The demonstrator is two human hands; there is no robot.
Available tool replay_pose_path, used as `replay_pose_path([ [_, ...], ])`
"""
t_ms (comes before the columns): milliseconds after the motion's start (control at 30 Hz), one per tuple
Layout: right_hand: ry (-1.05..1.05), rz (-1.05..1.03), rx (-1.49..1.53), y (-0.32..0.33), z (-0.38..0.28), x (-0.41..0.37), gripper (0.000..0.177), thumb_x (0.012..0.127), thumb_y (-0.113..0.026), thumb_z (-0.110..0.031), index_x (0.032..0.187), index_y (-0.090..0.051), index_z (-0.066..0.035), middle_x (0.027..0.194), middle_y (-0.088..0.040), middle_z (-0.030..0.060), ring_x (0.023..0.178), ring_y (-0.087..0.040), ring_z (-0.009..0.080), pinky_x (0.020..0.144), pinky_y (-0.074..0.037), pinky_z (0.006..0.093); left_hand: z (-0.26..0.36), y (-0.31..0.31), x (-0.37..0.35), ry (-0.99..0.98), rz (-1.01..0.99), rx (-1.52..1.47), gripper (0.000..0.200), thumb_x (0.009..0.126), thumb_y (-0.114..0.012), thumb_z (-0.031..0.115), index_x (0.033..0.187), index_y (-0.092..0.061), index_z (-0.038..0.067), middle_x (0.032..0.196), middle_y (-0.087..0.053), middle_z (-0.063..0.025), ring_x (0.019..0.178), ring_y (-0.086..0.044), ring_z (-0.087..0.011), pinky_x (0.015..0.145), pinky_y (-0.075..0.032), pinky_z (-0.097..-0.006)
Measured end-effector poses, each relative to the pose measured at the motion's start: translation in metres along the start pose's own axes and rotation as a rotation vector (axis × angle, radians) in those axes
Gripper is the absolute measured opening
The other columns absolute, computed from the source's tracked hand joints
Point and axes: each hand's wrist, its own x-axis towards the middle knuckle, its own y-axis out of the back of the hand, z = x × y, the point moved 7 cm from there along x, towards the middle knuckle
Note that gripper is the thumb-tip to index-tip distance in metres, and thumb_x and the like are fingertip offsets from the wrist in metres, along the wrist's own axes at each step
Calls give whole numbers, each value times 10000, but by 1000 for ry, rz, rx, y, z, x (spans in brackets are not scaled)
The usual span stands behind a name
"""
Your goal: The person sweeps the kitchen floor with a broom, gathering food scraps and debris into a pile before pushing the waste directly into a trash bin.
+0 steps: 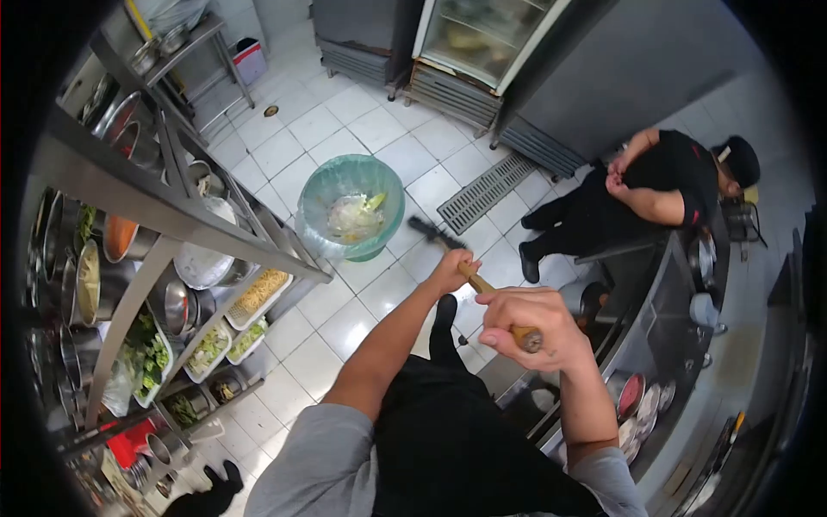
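Both my hands grip the wooden handle of a broom. My left hand is closed around its lower part. Higher up, my right hand wraps the handle near its top end, which points up toward me. The dark broom head is down at the white tiled floor, just right of a green trash bin. A clear plastic liner covers the bin's rim, and food scraps lie inside.
A co-worker in black stands at the right by the metal counter. A floor drain grate lies before the fridges. Metal shelves with bowls and vegetable trays fill the left. Another person's dark shoes show at the bottom left.
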Motion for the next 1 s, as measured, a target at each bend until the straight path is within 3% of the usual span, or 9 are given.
replay_pose_path([
  [100, -45, 160, 310, 50, 35, -11, 148, 828, -709, -21, 717, -611, -6, 653, -629, 66, 649, -657, 207, 807, -584, 436, -15, -4, -25, 125, 11, 89, 380, 883, -666, 260, 633, -506, 24, 604, -504, -159, 562, -458, -230, 559, -411, -403],
  [267, -139, 189, 678, 136, 82, -9, 195, 873, -591, 6, 682, -552, 2, 605, -591, 91, 625, -639, 217, 823, -565, 467, 24, -18, -24, 321, 211, 160, 363, 904, -646, 253, 668, -571, -12, 637, -571, -240, 614, -558, -443, 581, -441, -475],
  [400, 138, 216, 644, 233, 76, 3, 200, 880, -615, -77, 705, -546, -9, 563, -569, 87, 540, -625, 223, 715, -597, 481, 62, -49, 59, 48, 376, 179, 389, 923, -636, 246, 631, -556, 2, 607, -543, -232, 571, -518, -432, 549, -430, -460],
  [500, 249, -57, 423, 274, 60, 14, 227, 833, -672, -115, 671, -531, -42, 558, -584, 81, 560, -665, 251, 686, -602, 457, 110, -50, 139, -81, 400, 169, 374, 905, -668, 215, 629, -518, 13, 606, -539, -213, 572, -530, -411, 561, -445, -448],
  [600, 308, 109, -13, 255, 71, 29, 271, 811, -738, -140, 674, -528, -36, 623, -620, 106, 602, -682, 272, 676, -588, 406, 85, -39, 209, -109, 475, 35, 369, 887, -693, 196, 651, -494, -5, 661, -569, -177, 602, -556, -331, 585, -466, -395],
  [733, 82, -317, -231, 176, 186, 65, 199, 853, -748, -193, 845, -638, -27, 774, -628, 155, 704, -624, 354, 625, -486, 376, -3, -11, 272, -91, 552, 55, 268, 798, -753, 223, 749, -604, 6, 733, -606, -186, 727, -605, -366, 689, -492, -399],
  [800, 101, -335, -177, 144, 243, 70, 193, 851, -755, -207, 872, -651, -45, 770, -614, 169, 692, -586, 379, 646, -470, 405, -101, -32, 306, -7, 425, -695, 247, 771, -754, 202, 775, -613, 0, 783, -634, -176, 764, -617, -355, 740, -501, -381],
  [967, 213, -243, -165, 153, 232, 72, 153, 826, -757, -93, 881, -663, 14, 870, -697, 135, 827, -682, 254, 766, -521, 319, 20, 6, 234, -149, 578, 5, 228, 734, -728, 215, 772, -633, 11, 773, -651, -199, 795, -648, -373, 715, -516, -411],
  [1000, 64, -263, -126, 167, 217, 71, 143, 812, -750, -64, 865, -658, 32, 893, -715, 139, 864, -704, 252, 818, -537, 336, 37, 11, 219, -121, 614, 19, 228, 734, -728, 215, 772, -633, 11, 773, -651, -199, 795, -648, -373, 715, -516, -411],
])
